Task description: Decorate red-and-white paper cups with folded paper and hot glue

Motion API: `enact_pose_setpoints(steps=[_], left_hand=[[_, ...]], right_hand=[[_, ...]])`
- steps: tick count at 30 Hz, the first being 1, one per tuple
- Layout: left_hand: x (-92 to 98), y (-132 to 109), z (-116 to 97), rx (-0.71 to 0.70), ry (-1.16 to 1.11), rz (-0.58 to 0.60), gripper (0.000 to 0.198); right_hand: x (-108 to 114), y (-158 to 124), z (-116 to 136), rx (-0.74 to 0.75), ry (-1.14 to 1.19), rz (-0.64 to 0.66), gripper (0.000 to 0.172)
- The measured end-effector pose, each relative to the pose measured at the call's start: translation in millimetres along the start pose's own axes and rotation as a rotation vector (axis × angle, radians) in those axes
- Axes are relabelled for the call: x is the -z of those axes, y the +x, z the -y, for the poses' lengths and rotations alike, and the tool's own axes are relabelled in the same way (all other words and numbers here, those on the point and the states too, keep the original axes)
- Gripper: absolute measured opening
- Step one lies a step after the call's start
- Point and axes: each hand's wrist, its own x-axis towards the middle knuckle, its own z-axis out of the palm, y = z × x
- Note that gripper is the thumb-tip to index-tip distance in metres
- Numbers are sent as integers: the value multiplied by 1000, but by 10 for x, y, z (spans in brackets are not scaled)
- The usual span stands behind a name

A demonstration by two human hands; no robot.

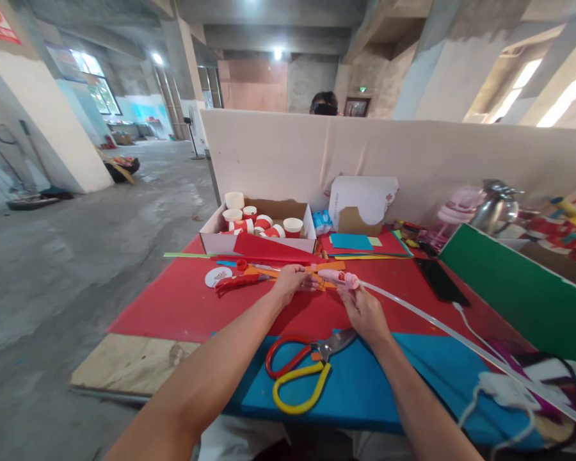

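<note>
My left hand (pixel 292 282) and my right hand (pixel 362 307) are both stretched out over the red sheet (pixel 173 307) on the table. Together they pinch a small pink paper piece (pixel 338 276) wrapped round the end of a long thin white stick (pixel 461 342) that runs off to the lower right. Fingers of both hands are closed on it. Below my hands, scissors (pixel 300 368) with red and yellow handles lie on a blue sheet (pixel 365 390). Orange paper strips (pixel 264 272) lie just beyond my left hand.
A cardboard box (pixel 211 240) of red and white paper cups stands at the back left, a white box (pixel 362 198) beside it. A black phone (pixel 441 282), a green board (pixel 518 288), cables, a pink bottle and a kettle sit right. A person's head shows behind the white partition (pixel 269 153).
</note>
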Motion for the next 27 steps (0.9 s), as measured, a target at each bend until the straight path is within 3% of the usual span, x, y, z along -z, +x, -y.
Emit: enact_pose_setpoints(steps=[27], left_hand=[[-10, -29, -21, 8, 0, 9, 16]], right_hand=[[-4, -6, -10, -4, 15, 3, 38]])
